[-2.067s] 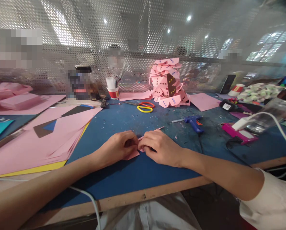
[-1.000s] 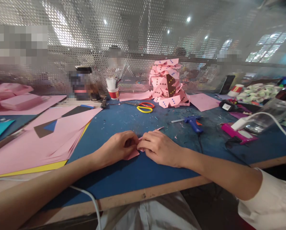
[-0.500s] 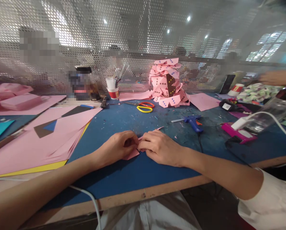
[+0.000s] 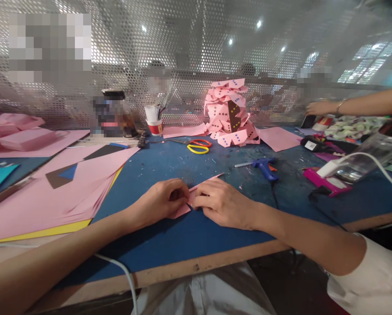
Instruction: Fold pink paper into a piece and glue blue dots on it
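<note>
On the blue tabletop, a small piece of pink paper [image 4: 181,211] lies under both hands, much of it hidden by the fingers. My left hand [image 4: 165,199] is curled with its fingertips pinched on the left part of the paper. Bent fingers of my right hand [image 4: 220,202] press on the paper's right part, and a thin pointed strip of it sticks out beyond the knuckles. Beyond the hands lie scissors [image 4: 199,146] with red and yellow handles, and to the right a blue glue gun [image 4: 264,168].
Pink sheets [image 4: 67,188] are stacked at the left. Behind stand a paper cup [image 4: 155,127] with tools and a pile of dotted pink paper pieces [image 4: 227,113]. At right are a magenta power strip [image 4: 327,181], a clear container [image 4: 363,157] and another person's hand [image 4: 322,108].
My right hand has shifted slightly right, baring more of the pink paper between the hands. The other person's hand has reached left toward the dark phone-like object at the back right.
</note>
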